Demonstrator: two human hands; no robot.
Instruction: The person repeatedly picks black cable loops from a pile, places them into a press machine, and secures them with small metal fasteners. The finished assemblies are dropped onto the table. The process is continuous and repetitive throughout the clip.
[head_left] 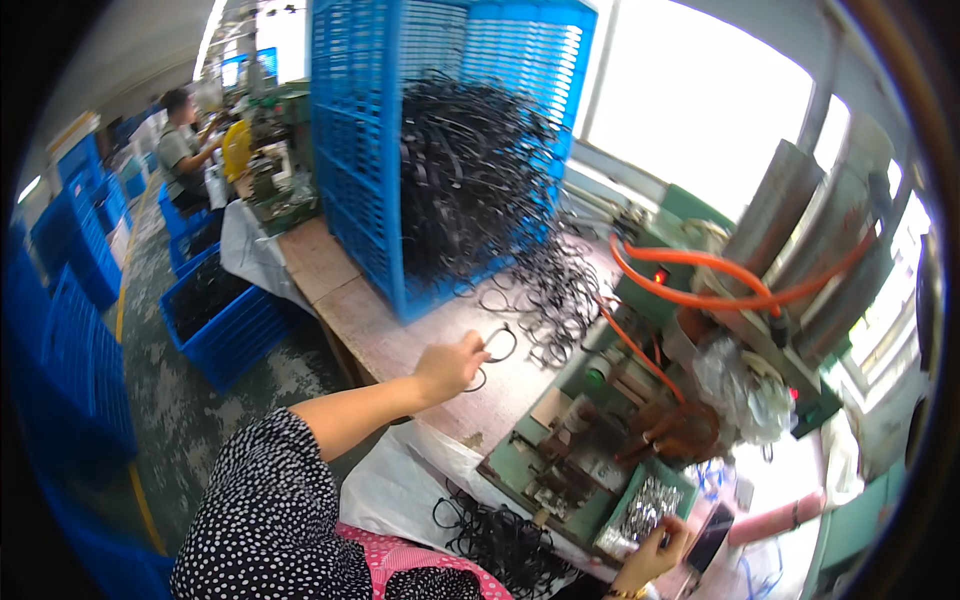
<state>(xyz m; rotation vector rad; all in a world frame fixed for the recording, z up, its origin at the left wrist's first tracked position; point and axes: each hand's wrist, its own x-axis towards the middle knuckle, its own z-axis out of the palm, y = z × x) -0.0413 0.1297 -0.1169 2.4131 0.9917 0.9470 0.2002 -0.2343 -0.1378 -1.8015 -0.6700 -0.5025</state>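
Observation:
Over the pale bench, my left hand (450, 368) is closed on a thin black cord loop (502, 344), which curls out past the fingertips. Beyond it a heap of similar black loops (470, 180) spills from a tipped blue plastic crate (360, 150) onto the bench. My right hand (655, 552) is at the edge of a small green tray (683, 487) of shiny metal pieces (648, 508). Its fingers are drawn together; whatever they pinch is too small to make out. Between my hands stands a green bench machine (560, 440) with metal tooling.
Orange hoses (700, 262) arch over the machine beside large grey cylinders (775, 200). A phone (711, 537) and a pink roll (778, 520) lie right of the tray. More black loops (500, 535) rest on white cloth near my lap. Blue crates (225, 330) and a seated co-worker (185, 155) are left.

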